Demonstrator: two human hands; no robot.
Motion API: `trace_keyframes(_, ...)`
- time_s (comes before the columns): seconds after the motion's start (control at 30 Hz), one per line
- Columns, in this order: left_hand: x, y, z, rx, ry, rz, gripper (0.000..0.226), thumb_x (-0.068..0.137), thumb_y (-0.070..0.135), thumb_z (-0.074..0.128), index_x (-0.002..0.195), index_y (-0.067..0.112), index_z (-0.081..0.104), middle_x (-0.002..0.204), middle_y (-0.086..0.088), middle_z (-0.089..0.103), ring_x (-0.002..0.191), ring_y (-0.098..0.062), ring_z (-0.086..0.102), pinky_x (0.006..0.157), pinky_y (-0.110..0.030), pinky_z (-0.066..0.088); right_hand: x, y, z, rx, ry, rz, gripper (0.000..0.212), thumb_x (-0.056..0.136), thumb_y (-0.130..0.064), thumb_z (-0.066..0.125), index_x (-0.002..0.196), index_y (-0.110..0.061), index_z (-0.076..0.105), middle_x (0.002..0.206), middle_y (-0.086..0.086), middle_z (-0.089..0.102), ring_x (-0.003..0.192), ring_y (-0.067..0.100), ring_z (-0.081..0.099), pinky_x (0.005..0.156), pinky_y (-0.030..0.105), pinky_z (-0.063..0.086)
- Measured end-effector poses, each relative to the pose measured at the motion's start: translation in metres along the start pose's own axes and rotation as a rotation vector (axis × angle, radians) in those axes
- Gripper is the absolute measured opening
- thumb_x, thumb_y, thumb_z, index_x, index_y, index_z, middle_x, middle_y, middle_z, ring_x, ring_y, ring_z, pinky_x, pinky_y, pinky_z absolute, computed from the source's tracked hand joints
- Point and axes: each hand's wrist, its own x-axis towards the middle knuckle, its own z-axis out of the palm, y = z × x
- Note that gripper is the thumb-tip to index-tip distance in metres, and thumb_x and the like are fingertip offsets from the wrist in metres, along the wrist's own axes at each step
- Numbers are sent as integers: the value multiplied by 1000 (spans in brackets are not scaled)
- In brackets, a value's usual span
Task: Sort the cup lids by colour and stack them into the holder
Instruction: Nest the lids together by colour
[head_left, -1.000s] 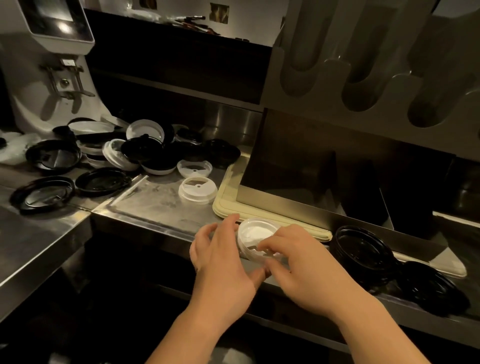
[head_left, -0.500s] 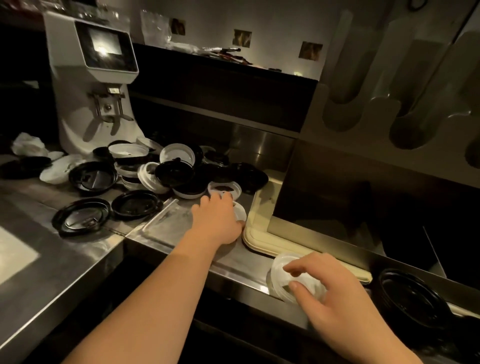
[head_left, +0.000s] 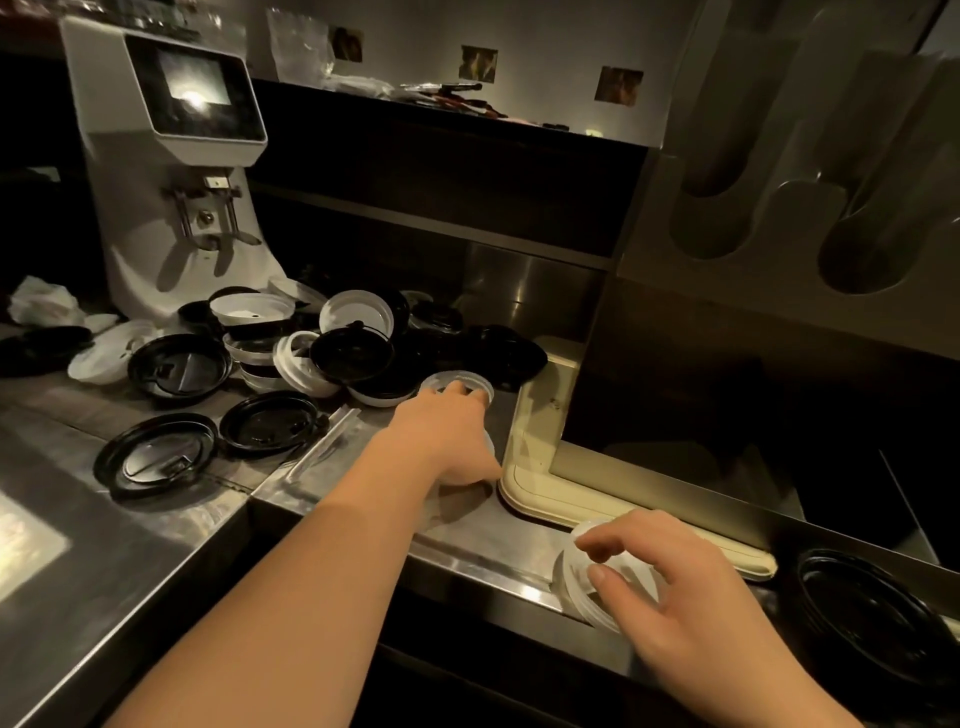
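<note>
Lower right, the right hand (head_left: 696, 597) grasps thin white plastic cup lids (head_left: 571, 579), probably light, flexible and slippery, so best pinched by their rims. At centre, the left hand (head_left: 447, 431) touches a translucent round lid (head_left: 438, 383); I cannot tell whether it grips.

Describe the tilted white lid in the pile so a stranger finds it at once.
Find the white grinder at back left; lids are piled at its foot. Mid-pile, one white lid stands on edge, leaning on the left side of a black lid; other white lids show their faces.

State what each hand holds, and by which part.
Right hand pinches the white lid stack by its rim. Left hand fingers touch another white lid; grip unclear.
</note>
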Motion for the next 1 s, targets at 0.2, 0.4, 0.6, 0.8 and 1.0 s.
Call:
trace_keyframes(0.2,-7,-7,10,-39,67,74,86,81,42,69,154,31,24,156,-7,26,137,-34,32,107,-49,43,-4,0,-1,14,30,4,23,90,-25,70,97,-47,64,110,-36,57,107,-4,56,86,14,44)
trace_keyframes(0.4,-15,-9,26,-246,349,130,82,76,35,74,147,29,33,134,4,27,122,-19,23,105,-43,42,-14,0,2,30,34,11,15,91,-30,68,97,-44,67,109,-33,59,109,-2,56,92,18,44)
trace_keyframes(0.6,-53,11,17,-410,549,286,83,72,29,79,142,36,36,126,17,22,120,-6,19,101,-26,36,-19,-3,-11,207,205,140,20,91,-27,67,99,-45,64,102,-33,61,99,-4,58,82,10,45)
trace_keyframes(0.8,-100,57,17,-229,488,570,82,69,36,77,141,37,38,127,20,22,123,-3,16,97,-16,29,7,-15,-41,579,422,384,35,94,-46,59,126,-35,52,101,-6,68,88,12,68,71,34,58)
trace_keyframes(1.0,-113,66,8,-178,370,701,75,66,31,74,135,34,45,124,19,29,122,-6,27,94,-10,33,23,-19,-80,550,332,226,42,99,-20,61,137,-34,50,111,-8,63,82,15,70,69,28,58)
